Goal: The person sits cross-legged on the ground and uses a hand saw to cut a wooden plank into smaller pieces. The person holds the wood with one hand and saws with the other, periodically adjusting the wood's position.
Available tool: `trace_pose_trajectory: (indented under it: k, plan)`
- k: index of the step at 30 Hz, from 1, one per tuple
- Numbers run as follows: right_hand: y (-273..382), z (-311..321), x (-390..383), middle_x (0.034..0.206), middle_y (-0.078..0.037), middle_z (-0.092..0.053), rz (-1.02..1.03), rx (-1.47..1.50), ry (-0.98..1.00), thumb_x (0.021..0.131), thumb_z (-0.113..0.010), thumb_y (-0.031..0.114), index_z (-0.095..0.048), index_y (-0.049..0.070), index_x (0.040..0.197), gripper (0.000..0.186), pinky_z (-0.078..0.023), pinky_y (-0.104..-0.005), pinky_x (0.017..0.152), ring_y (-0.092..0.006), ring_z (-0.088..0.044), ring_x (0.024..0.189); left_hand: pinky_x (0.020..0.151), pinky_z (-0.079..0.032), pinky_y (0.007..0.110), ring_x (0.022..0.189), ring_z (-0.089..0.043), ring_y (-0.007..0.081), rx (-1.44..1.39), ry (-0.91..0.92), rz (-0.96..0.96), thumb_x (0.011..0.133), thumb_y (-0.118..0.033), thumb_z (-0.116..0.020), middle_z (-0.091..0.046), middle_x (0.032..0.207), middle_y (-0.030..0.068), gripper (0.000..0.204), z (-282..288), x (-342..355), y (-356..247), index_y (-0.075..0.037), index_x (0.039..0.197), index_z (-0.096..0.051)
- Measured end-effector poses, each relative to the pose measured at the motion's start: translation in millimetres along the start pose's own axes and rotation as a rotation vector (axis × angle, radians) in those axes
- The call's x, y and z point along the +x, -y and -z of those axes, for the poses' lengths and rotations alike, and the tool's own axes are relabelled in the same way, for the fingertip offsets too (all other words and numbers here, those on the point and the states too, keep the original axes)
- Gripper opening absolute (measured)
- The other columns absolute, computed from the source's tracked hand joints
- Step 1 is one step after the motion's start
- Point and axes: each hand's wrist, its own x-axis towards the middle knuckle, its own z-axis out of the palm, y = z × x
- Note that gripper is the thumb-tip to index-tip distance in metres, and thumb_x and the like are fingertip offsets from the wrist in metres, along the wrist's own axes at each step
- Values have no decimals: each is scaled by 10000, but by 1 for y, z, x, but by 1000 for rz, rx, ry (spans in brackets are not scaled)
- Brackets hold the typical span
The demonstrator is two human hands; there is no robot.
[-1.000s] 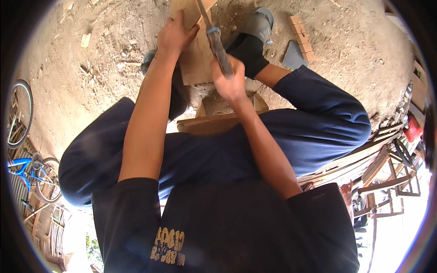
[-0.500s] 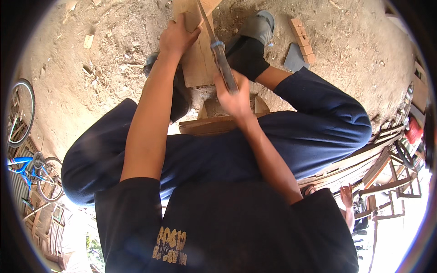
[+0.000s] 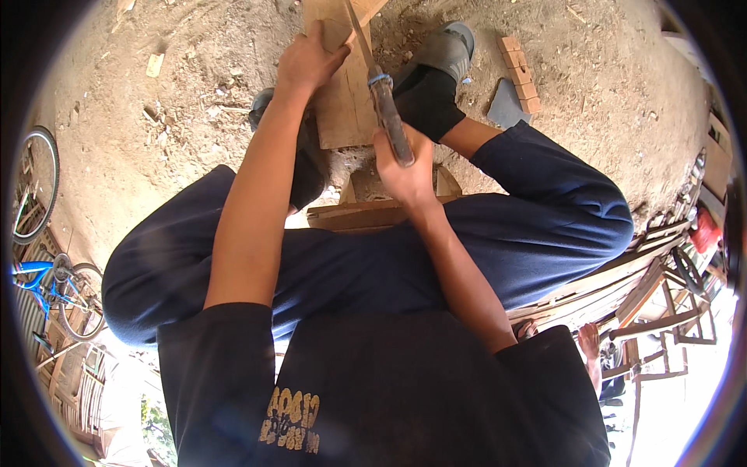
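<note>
My left hand (image 3: 302,65) is closed on a wooden piece (image 3: 336,31) that lies on a thicker wooden board (image 3: 347,117) between my feet. Its thumb reaches along the near edge of that piece. My right hand (image 3: 408,166) grips the worn handle of a long-bladed tool (image 3: 390,117), which has a blue binding where the blade begins. The narrow blade points away from me, beside the wooden piece. Seen almost edge-on, it does not show whether it is a saw or a knife. The far ends of the blade and the wood run out of the picture.
A low wooden seat (image 3: 350,215) is partly under my legs. Right of my shoe (image 3: 438,62) lie a notched wooden strip (image 3: 520,74) and a dark flat piece (image 3: 507,105). Wood chips dot the dirt floor. Bicycles (image 3: 54,272) stand left; another person's hand (image 3: 589,340) shows at lower right.
My right hand has drawn the bladed tool slightly back toward me and to the right. My left hand keeps its hold on the wooden piece. The whole view has shifted a little.
</note>
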Motion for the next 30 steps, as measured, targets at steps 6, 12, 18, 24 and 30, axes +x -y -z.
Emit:
trace_pose_trajectory:
  k: [6,12,18,24,30]
  plan:
    - [18,2,18,620,22,-467,-51,16,67,937,-596,126,-541,-4,741,242,-372,-277,522,-38,-423,612,875,-526,514,1007,-666,450,-83,53,-26,851,-540,-666,-694,1012,296,711,4,6,6,-43,1331,-498]
    - [20,24,-23,623,16,-478,-48,-76,76,944,-601,130,-554,-8,751,242,-375,-295,525,-50,-428,607,885,-526,506,1046,-665,437,-73,128,0,849,-547,-658,-690,1063,291,748,11,8,3,-17,1348,-488]
    - [42,23,-14,622,32,-461,-47,-80,81,953,-608,142,-554,9,753,246,-355,-283,512,-44,-408,595,915,-523,486,1091,-658,412,-98,90,-14,855,-560,-653,-677,1147,274,774,1,17,16,-2,1366,-488]
    - [53,43,-51,635,0,-489,-143,-104,101,943,-622,135,-568,1,772,224,-371,-296,532,-61,-437,604,923,-521,484,1094,-654,415,-126,122,-10,856,-555,-659,-678,1153,266,768,6,17,15,8,1351,-495]
    - [44,30,-49,607,36,-463,-157,-121,48,941,-630,127,-563,10,751,233,-343,-280,509,-38,-403,593,920,-520,489,1075,-657,420,-111,178,-9,863,-532,-661,-684,1118,266,682,14,16,8,9,1258,-533]
